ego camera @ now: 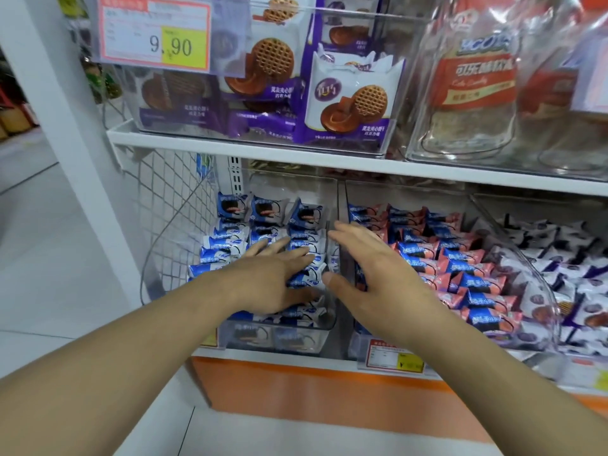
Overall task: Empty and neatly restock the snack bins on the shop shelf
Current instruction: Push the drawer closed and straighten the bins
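A clear plastic bin (pixel 276 337) on the lower shelf holds several blue-and-white cookie packets (pixel 227 248) stacked in rows. My left hand (pixel 273 278) lies flat on top of these packets, fingers spread, holding nothing. My right hand (pixel 371 261) hovers open at the bin's right wall, between it and the neighbouring bin of pink-and-blue packets (pixel 460 268), thumb toward the left bin. Both forearms reach in from the bottom of the view.
Further right is a bin of white-and-purple packets (pixel 559 264). The upper shelf (pixel 263 144) carries a clear bin of purple biscuit packs (pixel 348 93) with a 9.90 price tag (pixel 154 32) and a large clear jar (pixel 473 87). A wire mesh panel (pixel 164 205) closes the left side.
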